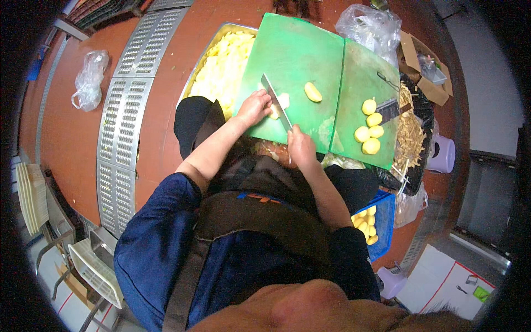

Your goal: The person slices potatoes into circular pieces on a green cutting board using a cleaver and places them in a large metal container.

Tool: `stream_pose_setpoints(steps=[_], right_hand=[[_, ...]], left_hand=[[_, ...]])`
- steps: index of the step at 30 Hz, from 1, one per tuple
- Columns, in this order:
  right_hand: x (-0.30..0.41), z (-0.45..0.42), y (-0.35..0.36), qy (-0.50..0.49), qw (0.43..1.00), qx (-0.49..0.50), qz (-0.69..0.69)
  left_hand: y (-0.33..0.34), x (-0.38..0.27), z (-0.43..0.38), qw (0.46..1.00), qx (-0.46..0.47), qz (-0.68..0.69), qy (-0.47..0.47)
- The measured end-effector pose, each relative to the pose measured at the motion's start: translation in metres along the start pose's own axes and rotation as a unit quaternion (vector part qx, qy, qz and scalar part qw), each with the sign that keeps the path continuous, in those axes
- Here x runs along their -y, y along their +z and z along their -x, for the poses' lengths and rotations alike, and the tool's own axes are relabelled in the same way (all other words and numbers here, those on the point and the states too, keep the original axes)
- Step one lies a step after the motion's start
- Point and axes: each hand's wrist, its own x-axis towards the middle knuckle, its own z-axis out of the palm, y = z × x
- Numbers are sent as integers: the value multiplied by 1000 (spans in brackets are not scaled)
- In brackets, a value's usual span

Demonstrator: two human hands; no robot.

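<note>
On a green cutting board (298, 54), my right hand (302, 147) grips the handle of a knife (277, 101) with a broad metal blade, which points up and to the left. Bent fingers of my left hand (255, 108) rest on pale peeled potato pieces (274, 112) just left of the blade. Another cut piece (284, 101) lies against the blade's right side. Farther right is a peeled potato piece (312, 92). Several whole peeled potatoes (371, 145) sit on a second green board (352, 62), beside a wide dark blade (383, 110).
A metal tray (195, 68) of cut potato stands left of the boards. To the right are a black-lined container of peelings (408, 137), a cardboard box (431, 89) and a plastic bag (369, 29). A blue crate (388, 224) holds peeled potatoes near my right elbow. Metal drain grates (124, 112) cross the red floor.
</note>
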Motion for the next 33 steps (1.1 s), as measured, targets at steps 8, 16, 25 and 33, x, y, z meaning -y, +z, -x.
stream_pose_setpoints(steps=[8, 16, 25, 33], right_hand=[[-10, -1, 5, 16, 999, 30, 20], [-8, -6, 6, 11, 999, 29, 26], [-4, -7, 3, 24, 998, 49, 22], [-8, -3, 3, 8, 999, 32, 22]], left_hand=[[-2, -2, -2, 1000, -9, 19, -1], [0, -1, 0, 1000, -4, 9, -3], [-1, 1, 2, 1000, -7, 9, 0], [0, 0, 3, 1000, -4, 15, -11]])
